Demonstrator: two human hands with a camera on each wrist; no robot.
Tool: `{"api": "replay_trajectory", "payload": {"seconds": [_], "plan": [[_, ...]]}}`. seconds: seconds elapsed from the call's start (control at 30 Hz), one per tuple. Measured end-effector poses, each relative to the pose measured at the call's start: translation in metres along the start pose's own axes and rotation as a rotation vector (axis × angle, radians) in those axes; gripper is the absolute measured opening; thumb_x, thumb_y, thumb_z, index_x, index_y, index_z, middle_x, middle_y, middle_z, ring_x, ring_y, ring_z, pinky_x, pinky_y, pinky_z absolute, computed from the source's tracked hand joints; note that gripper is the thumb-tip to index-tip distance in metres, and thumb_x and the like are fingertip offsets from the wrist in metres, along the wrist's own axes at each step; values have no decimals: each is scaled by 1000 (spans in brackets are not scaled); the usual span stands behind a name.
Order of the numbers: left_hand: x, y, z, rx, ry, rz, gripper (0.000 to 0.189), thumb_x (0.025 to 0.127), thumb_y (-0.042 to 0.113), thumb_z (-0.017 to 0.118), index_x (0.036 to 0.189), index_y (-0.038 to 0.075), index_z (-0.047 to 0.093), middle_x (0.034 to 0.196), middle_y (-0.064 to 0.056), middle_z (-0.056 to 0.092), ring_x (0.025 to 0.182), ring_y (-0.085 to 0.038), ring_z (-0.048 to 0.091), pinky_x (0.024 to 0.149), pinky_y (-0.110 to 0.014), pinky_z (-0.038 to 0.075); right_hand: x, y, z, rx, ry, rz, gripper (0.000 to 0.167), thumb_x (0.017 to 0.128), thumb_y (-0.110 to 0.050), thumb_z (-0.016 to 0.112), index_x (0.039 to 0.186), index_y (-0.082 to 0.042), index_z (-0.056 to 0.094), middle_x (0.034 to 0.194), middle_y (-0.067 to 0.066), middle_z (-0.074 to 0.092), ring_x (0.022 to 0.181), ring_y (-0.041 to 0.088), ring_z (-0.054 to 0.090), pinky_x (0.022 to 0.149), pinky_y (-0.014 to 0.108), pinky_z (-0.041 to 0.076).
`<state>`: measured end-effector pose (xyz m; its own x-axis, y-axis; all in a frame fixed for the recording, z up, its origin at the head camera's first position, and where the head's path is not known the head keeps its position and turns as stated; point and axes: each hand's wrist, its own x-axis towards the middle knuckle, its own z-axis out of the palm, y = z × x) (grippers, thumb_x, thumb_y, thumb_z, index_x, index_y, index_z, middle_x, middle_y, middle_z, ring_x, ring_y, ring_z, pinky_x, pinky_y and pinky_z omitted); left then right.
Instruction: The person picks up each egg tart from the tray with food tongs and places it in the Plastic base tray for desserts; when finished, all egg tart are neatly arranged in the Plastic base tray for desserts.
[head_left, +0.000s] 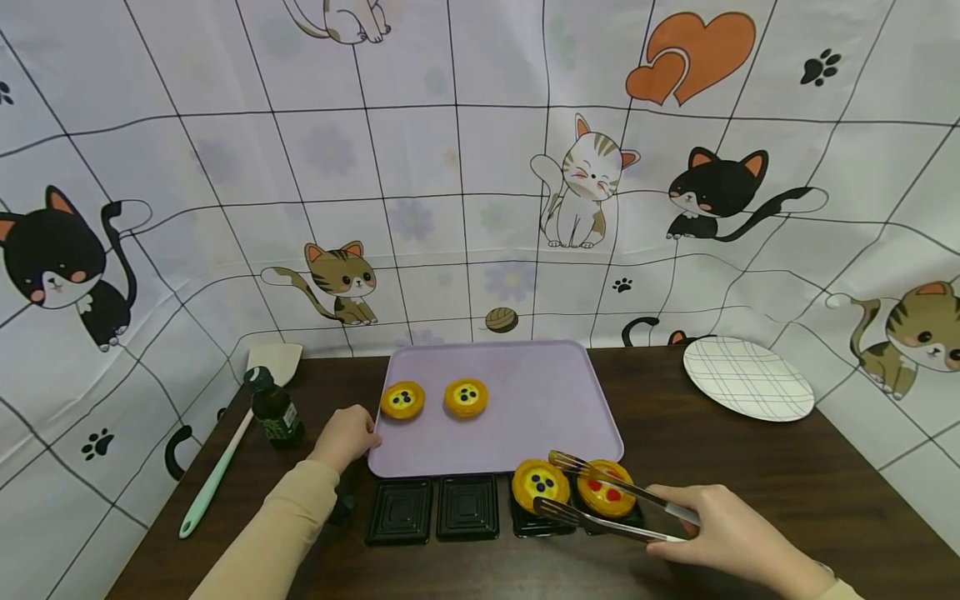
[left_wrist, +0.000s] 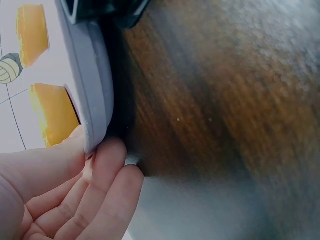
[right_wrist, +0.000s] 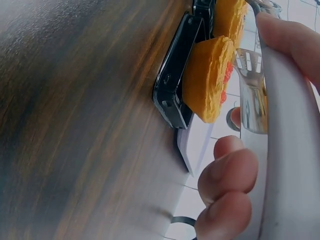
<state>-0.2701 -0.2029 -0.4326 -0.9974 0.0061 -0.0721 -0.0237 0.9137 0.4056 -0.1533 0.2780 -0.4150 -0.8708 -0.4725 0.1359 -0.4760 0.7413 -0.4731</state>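
My left hand (head_left: 347,437) pinches the left rim of a lilac tray (head_left: 517,408), thumb above and fingers below in the left wrist view. Two yellow tarts with dark berries, a left one (head_left: 402,401) and a right one (head_left: 466,398), sit on the tray. My right hand (head_left: 712,533) grips metal tongs (head_left: 622,527) with fork-like ends, spread apart. Those ends reach over a dark-berry tart (head_left: 542,479) and a red-topped tart (head_left: 611,500), each sitting in a black square dish. In the right wrist view, the red-topped tart (right_wrist: 206,80) shows side-on in its dish.
Two more black dishes, one on the left (head_left: 400,512) and one beside it (head_left: 468,508), line the tray's front edge. A dark green bottle (head_left: 276,408) and a spatula (head_left: 213,483) with a pale green handle are at left. A white checked plate (head_left: 748,379) lies back right.
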Motion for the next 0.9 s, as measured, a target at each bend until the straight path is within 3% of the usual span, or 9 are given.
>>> {"api": "replay_trajectory", "payload": {"seconds": [0.9], "plan": [[-1,1,-2,-5,-25,-6,21,82,10,71,65,3,61,58,-3,51,56,-18,47,53,-28,38,3,-5,-1,-25,-61,81,66,73,-54,74,119,-8,63,57,-18,35,50,-4,33,47,19,33]]}}
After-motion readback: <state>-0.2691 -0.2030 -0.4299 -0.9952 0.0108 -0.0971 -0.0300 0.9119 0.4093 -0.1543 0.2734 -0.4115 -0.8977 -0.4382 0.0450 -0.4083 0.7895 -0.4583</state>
